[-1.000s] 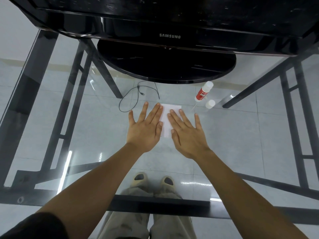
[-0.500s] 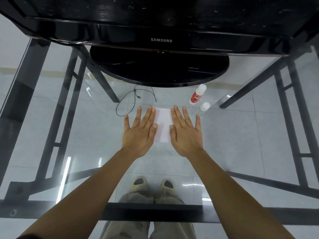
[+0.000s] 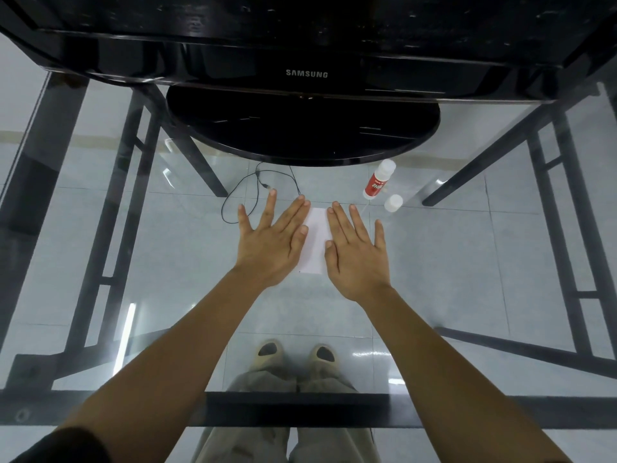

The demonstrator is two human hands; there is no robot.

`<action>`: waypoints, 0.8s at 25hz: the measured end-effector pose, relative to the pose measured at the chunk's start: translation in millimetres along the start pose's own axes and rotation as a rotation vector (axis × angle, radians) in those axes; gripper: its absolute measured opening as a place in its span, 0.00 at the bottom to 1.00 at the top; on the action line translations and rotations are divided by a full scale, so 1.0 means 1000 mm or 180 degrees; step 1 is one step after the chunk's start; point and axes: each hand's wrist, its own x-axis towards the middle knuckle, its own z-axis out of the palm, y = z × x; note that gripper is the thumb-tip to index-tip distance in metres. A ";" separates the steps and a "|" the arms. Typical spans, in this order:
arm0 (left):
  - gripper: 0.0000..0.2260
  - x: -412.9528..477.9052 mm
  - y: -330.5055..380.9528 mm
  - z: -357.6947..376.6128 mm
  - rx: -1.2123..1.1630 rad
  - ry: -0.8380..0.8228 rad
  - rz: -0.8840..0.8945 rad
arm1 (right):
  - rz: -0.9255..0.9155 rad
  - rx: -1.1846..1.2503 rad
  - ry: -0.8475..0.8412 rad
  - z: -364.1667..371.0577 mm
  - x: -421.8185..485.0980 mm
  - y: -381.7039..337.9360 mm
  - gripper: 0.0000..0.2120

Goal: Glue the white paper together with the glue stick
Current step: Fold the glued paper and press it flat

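Note:
A white paper (image 3: 315,242) lies flat on the glass table, mid-frame. My left hand (image 3: 272,242) rests palm down on its left edge, fingers spread. My right hand (image 3: 357,252) lies flat on its right edge, fingers apart. Only a narrow strip of paper shows between the two hands. The glue stick (image 3: 379,179), white with a red label, lies uncapped to the upper right of the paper. Its white cap (image 3: 393,202) stands just beside it. Neither hand holds anything.
A black Samsung monitor (image 3: 306,74) with a round base (image 3: 300,128) stands at the far side of the glass table (image 3: 467,248). A thin black cable (image 3: 253,188) loops left of the paper. Black table-frame bars run on both sides and along the near edge.
Both hands have slid apart across the paper, left hand leftward and right hand rightward, baring a strip in the middle. The view has shifted slightly.

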 end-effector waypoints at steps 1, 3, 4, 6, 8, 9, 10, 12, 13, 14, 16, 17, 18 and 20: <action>0.24 -0.003 0.003 0.001 0.0028 -0.0015 0.0024 | 0.0001 0.0003 -0.0003 0.000 0.000 0.000 0.26; 0.24 -0.012 0.008 0.007 0.0204 -0.0047 0.0186 | -0.0002 -0.0007 0.0000 0.000 -0.001 0.000 0.26; 0.24 -0.014 0.007 0.009 0.0291 -0.0041 0.0255 | -0.0007 -0.0003 -0.0004 -0.001 -0.001 0.000 0.26; 0.23 -0.009 -0.002 0.005 0.0270 -0.0003 0.0152 | -0.0001 0.0014 -0.0022 -0.001 -0.001 0.000 0.26; 0.22 -0.003 -0.006 -0.001 0.0167 0.0045 -0.0071 | 0.0016 0.0007 -0.0037 -0.001 0.000 -0.001 0.26; 0.22 -0.004 -0.003 -0.002 0.0121 0.0058 -0.0093 | 0.0012 -0.0003 -0.0039 0.000 0.000 0.000 0.26; 0.22 -0.007 0.001 -0.001 0.0100 0.0039 -0.0033 | 0.0004 -0.0003 -0.0035 0.000 0.000 0.000 0.26; 0.22 -0.016 0.007 0.005 0.0183 -0.0025 0.0188 | -0.0005 0.0000 -0.0025 0.000 -0.001 0.001 0.26; 0.23 -0.018 0.005 0.007 0.0245 -0.0038 0.0220 | -0.0005 -0.0005 -0.0024 0.000 -0.001 0.001 0.26; 0.22 -0.018 0.001 0.008 0.0286 -0.0030 0.0159 | -0.0002 -0.0002 -0.0025 0.001 -0.001 0.000 0.26; 0.22 -0.012 -0.007 0.006 0.0345 -0.0001 -0.0117 | -0.0002 0.0025 -0.0018 0.001 0.000 0.000 0.26; 0.22 -0.011 -0.006 0.005 0.0329 0.0025 -0.0249 | -0.0007 0.0033 -0.0013 0.001 0.000 0.001 0.26; 0.22 -0.012 -0.003 0.006 0.0259 0.0072 -0.0351 | -0.0010 0.0036 -0.0014 0.000 0.000 0.001 0.26; 0.23 -0.016 0.006 0.009 0.0113 0.0125 -0.0426 | -0.0008 0.0035 -0.0006 0.001 -0.001 0.001 0.27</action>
